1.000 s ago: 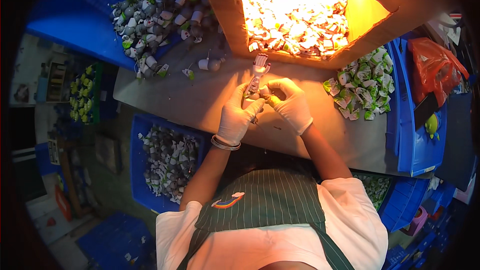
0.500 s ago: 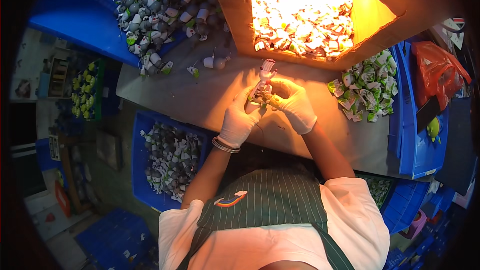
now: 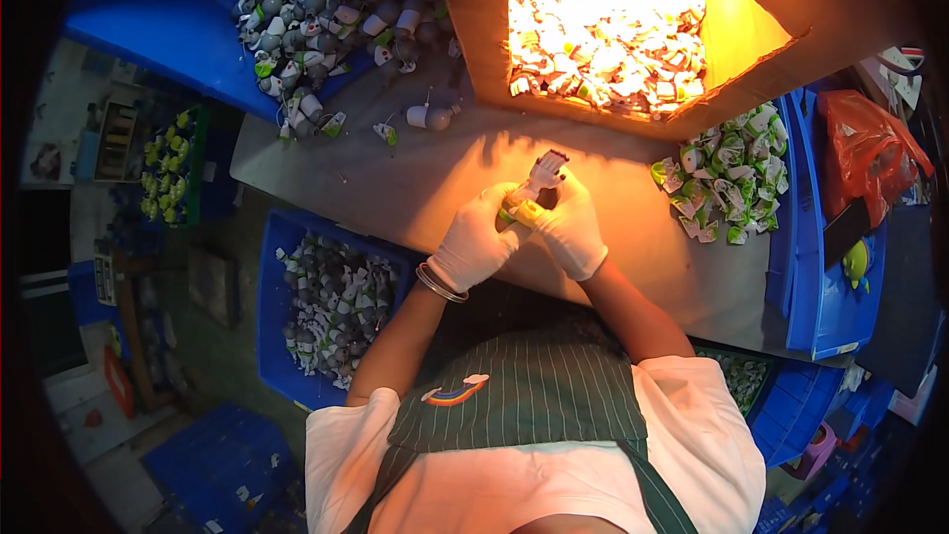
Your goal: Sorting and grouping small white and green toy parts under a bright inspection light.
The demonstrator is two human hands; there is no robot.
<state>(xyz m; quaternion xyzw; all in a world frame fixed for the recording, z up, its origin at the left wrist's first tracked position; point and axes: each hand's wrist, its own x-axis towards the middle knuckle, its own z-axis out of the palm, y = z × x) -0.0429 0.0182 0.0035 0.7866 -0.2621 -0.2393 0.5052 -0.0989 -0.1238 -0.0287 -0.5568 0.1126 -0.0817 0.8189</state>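
Both my hands wear white gloves and meet above the grey table (image 3: 395, 183). My left hand (image 3: 473, 239) pinches the lower end of a small white toy part (image 3: 547, 170) with dark tips at its upper end. Against its other side, the thumb and fingers of my right hand (image 3: 573, 227) close in. The part leans up and to the right. Its lower end is hidden by my fingers, where a yellowish-green patch shows. Nearest beyond my hands is a cardboard box (image 3: 593, 117), brightly lit and full of small white pieces.
Grey-and-white toy pieces (image 3: 316, 25) heap at the far left by a blue tray (image 3: 148, 25); one loose piece (image 3: 431, 117) lies nearby. Green-and-white pieces (image 3: 732, 178) pile at right, beside blue bins (image 3: 850, 302) and a red plastic bag (image 3: 870, 143). Another blue bin (image 3: 272, 336) stands lower left.
My right hand has moved left and closer to my left hand. The toy part has shifted slightly right and nearer to me, and now tilts more to the right.
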